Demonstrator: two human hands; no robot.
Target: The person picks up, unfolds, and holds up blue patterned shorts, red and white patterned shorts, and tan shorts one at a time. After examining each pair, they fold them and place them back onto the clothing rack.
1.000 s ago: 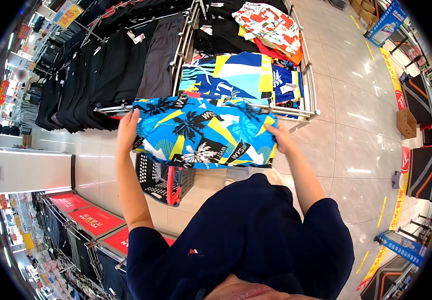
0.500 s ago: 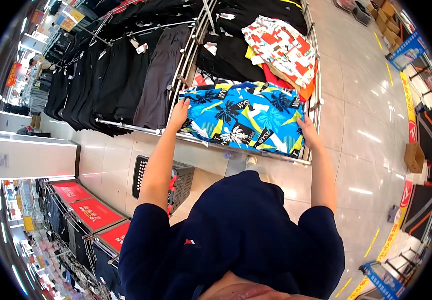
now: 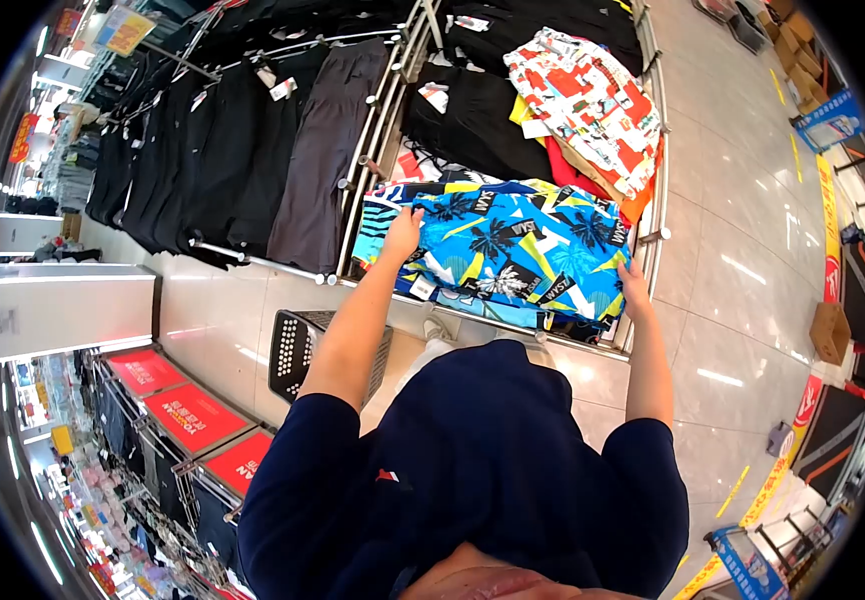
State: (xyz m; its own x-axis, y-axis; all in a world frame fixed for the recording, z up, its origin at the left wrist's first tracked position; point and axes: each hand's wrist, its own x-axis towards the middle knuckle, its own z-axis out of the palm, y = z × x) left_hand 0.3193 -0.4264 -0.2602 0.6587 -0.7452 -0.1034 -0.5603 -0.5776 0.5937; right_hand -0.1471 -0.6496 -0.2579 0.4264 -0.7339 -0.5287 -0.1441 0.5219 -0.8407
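Note:
Blue patterned shorts [image 3: 513, 250] with palm trees and yellow and white shapes lie spread over other folded clothes at the near end of the display rack. My left hand [image 3: 406, 232] grips their left edge, its fingers closed on the cloth. At the right edge, my right hand [image 3: 636, 284] holds the same shorts near the rack's corner. A striped turquoise garment [image 3: 377, 226] shows beside and beneath on the left. Beyond them lie white and red patterned shorts [image 3: 593, 105] on a stack of coloured clothes, next to black garments [image 3: 473, 125].
Black trousers [image 3: 223, 150] and a grey pair [image 3: 325, 150] hang on the left rack. A dark shopping basket [image 3: 298, 352] stands below the rack's near edge. Red signs [image 3: 193, 415] top the lower-left racks. Metal rails [image 3: 658, 200] border the display, with a cardboard box [image 3: 830, 332] far right.
My left hand has moved right and inward with the shorts' left edge, uncovering the striped turquoise garment and more clothes along the near edge. The view has shifted slightly.

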